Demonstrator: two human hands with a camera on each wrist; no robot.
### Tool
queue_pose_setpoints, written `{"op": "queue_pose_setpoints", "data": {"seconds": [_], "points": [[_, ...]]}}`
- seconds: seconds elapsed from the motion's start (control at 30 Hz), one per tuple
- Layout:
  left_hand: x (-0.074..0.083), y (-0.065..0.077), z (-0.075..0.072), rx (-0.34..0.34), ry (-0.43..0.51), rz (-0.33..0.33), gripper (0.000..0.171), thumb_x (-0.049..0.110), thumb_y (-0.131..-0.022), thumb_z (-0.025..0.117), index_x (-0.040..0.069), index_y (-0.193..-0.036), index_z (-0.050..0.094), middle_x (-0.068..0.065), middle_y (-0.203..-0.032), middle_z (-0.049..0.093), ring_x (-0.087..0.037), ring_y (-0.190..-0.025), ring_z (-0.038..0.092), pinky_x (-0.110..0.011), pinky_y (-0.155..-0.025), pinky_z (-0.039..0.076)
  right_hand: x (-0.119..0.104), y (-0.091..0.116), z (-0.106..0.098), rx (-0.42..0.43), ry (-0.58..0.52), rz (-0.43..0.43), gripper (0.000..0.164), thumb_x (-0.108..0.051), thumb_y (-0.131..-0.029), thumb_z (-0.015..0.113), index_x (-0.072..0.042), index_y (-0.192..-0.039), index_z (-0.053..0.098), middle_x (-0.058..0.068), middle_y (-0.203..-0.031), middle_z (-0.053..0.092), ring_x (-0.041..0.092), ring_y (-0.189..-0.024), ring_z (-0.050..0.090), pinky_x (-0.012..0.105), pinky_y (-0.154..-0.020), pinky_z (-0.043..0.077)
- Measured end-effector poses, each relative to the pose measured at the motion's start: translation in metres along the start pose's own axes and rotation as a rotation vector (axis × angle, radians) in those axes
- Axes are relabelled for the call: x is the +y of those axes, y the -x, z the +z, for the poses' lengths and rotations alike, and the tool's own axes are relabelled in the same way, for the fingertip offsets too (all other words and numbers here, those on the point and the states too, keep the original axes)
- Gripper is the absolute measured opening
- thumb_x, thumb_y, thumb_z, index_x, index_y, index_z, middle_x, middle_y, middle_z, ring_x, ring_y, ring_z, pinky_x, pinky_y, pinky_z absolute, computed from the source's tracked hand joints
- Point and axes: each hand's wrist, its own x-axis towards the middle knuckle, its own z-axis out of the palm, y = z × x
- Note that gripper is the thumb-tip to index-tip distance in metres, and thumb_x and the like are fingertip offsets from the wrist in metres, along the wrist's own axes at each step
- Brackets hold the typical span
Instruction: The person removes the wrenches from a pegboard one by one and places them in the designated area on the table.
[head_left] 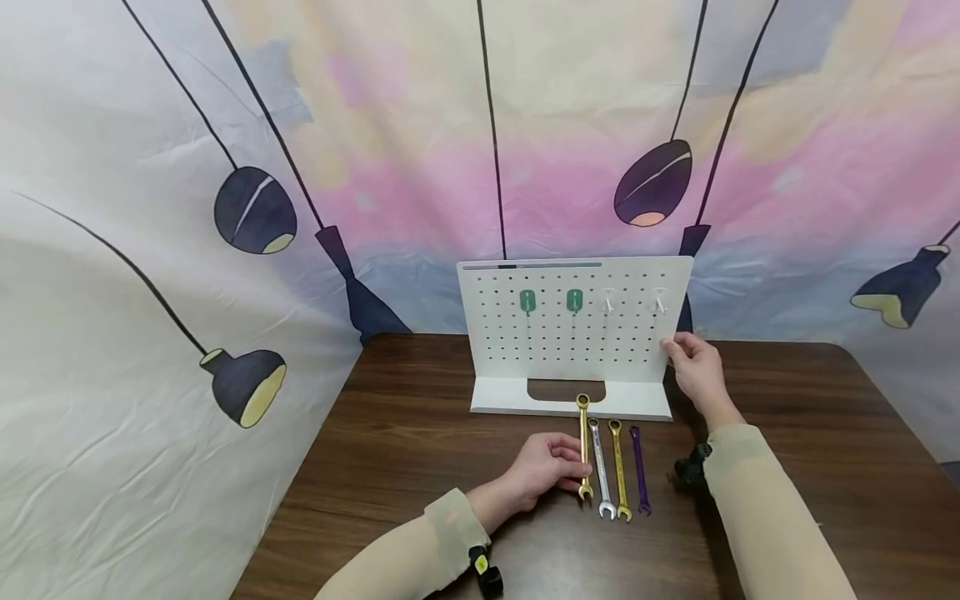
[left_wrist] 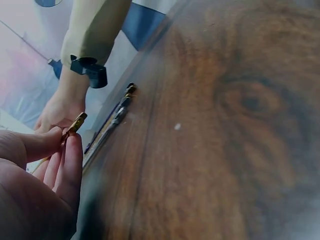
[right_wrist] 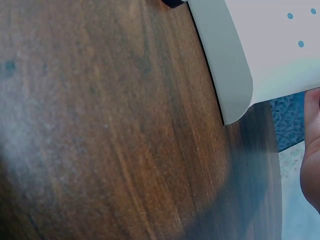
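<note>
A gold combination wrench (head_left: 583, 435) is pinched between the thumb and fingers of my left hand (head_left: 542, 468), raised a little above the table. In the left wrist view, the held wrench's end (left_wrist: 76, 123) sticks out past the fingertips. Just to its right lie a silver wrench (head_left: 601, 467), another gold wrench (head_left: 619, 468) and a purple wrench (head_left: 640, 468), side by side. My right hand (head_left: 699, 372) grips the right edge of a white pegboard (head_left: 558, 367) between thumb and fingers. Most of this hand falls outside the right wrist view.
The pegboard stands upright on its flat base (head_left: 498, 396) near the table's back edge. Two green hooks (head_left: 528, 301) and two whitish hooks (head_left: 658, 302) are mounted on it. A printed cloth backdrop (head_left: 420, 167) hangs behind the brown wooden table (head_left: 405, 442).
</note>
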Motion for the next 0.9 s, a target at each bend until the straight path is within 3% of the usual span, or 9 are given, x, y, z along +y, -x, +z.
{"op": "queue_pose_setpoints", "data": {"seconds": [0.27,0.63,0.9], "points": [[-0.0030,0.0046,-0.0013,-0.013,0.011,-0.065,0.027,-0.021,-0.085,0.076,-0.002,-0.102,0.064,-0.009,-0.086,0.070,-0.017,-0.070,0.073,-0.037,-0.068,0.068,-0.0012,0.0003,-0.0001,0.004,-0.010,-0.005,0.040,-0.031,-0.113,0.057,0.005,-0.127,0.067,0.014,-0.107,0.065,0.008,-0.101,0.059,0.046,-0.107,0.056],[0.0003,0.0067,-0.0037,-0.020,-0.062,-0.124,0.028,-0.019,-0.085,0.077,-0.006,-0.106,0.064,-0.011,-0.085,0.069,-0.020,-0.075,0.075,-0.037,-0.072,0.068,0.0001,0.0009,0.0005,-0.003,-0.017,0.001,0.042,-0.033,-0.113,0.057,0.005,-0.129,0.067,0.015,-0.108,0.066,0.021,-0.111,0.062,0.048,-0.110,0.054],[0.0016,0.0062,-0.0035,-0.016,-0.079,-0.136,0.028,-0.020,-0.085,0.076,-0.006,-0.105,0.064,-0.014,-0.083,0.075,-0.024,-0.079,0.078,-0.038,-0.073,0.068,0.0013,-0.0001,0.0003,-0.002,-0.018,-0.009,0.041,-0.032,-0.113,0.056,0.005,-0.129,0.066,0.017,-0.110,0.066,0.008,-0.104,0.059,0.049,-0.109,0.054]]}}
